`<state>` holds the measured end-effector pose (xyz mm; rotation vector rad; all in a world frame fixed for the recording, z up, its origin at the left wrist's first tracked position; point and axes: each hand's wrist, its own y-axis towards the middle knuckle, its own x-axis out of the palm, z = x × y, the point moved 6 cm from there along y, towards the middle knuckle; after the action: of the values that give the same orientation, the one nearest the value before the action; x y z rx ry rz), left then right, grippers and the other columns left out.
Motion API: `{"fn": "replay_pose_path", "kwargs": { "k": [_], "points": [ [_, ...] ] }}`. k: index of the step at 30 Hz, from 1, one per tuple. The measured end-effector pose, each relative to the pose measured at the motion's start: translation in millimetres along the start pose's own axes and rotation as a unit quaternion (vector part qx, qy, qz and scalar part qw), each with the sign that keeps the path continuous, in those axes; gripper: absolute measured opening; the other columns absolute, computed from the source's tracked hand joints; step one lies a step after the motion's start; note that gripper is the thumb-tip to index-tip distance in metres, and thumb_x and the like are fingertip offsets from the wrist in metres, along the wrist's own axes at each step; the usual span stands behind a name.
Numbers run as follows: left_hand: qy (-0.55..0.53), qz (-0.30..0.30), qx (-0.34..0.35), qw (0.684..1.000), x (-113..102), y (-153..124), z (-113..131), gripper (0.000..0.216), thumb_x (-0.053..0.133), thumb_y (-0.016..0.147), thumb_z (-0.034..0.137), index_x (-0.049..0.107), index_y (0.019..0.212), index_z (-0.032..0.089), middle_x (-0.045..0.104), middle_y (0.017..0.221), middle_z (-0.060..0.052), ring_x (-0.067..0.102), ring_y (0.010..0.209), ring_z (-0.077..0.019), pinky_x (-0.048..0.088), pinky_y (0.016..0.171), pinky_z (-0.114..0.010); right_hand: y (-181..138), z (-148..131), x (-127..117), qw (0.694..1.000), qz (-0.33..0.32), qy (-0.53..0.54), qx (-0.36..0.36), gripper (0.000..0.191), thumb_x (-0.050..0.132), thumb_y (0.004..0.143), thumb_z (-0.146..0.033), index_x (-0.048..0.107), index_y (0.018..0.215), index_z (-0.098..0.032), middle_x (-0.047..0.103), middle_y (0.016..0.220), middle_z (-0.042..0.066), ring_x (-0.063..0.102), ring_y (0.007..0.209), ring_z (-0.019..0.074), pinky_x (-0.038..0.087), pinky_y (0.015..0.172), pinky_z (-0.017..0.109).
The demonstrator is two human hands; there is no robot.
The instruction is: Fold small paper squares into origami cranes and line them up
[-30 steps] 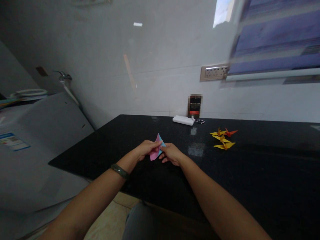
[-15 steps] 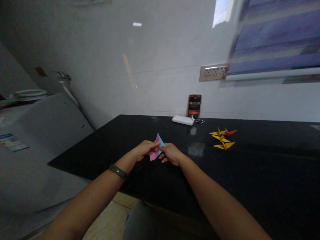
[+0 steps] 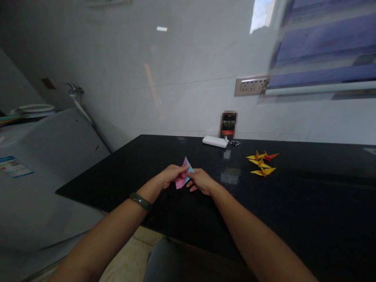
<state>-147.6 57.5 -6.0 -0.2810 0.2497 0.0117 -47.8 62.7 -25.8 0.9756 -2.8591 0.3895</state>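
Between my hands, just above the black countertop (image 3: 129,164), is a partly folded sheet of origami paper (image 3: 180,183), pink on its left side and light blue on its right. My left hand (image 3: 173,174) pinches the pink side, thumb on top. On the blue side, my right hand (image 3: 201,180) has its thumb and forefinger closed on the paper, with the other fingers curled below. A dark green bangle (image 3: 140,201) circles my left wrist. To the right lie several folded paper cranes: yellow ones (image 3: 263,171) and an orange-red one (image 3: 270,156).
A white power bank (image 3: 215,141) with a beaded strap (image 3: 234,143) lies near the wall, before a blurred-out upright phone-like object (image 3: 228,124). A wall socket (image 3: 252,85) is above. At left stands a grey-white appliance (image 3: 58,156) below a tap (image 3: 75,90).
My left thumb has shifted slightly to the right over the paper. Otherwise the hands and the things on the counter stay where they were.
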Motion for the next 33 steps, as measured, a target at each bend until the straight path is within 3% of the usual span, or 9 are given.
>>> {"fn": "replay_pose_path", "kwargs": {
  "k": [20, 33],
  "points": [
    [-0.025, -0.031, 0.013, 0.999, 0.8, -4.0, -2.8, 0.044, 0.062, 0.055, 0.056, 0.056, 0.052, 0.012, 0.054, 0.055, -0.002, 0.045, 0.052, -0.0094, 0.033, 0.054, -0.024, -0.4, 0.6, -2.1, 1.0, 0.005, 0.001, 0.005, 0.017, 0.04, 0.085, -0.021, 0.053, 0.08, -0.014, 0.057, 0.062, 0.0, 0.048, 0.041, 0.0049, 0.041, 0.035, 0.015],
    [-0.045, -0.026, 0.018, 0.999, 1.1, -2.7, -5.3, 0.042, 0.065, 0.053, 0.053, 0.058, 0.053, 0.012, 0.055, 0.054, -0.001, 0.044, 0.05, -0.0088, 0.031, 0.054, -0.024, 1.8, 2.3, -3.5, 1.0, 0.005, 0.01, 0.001, 0.023, 0.038, 0.086, -0.03, 0.054, 0.083, -0.014, 0.057, 0.068, 0.001, 0.048, 0.04, 0.005, 0.042, 0.034, 0.017]
  ]
}}
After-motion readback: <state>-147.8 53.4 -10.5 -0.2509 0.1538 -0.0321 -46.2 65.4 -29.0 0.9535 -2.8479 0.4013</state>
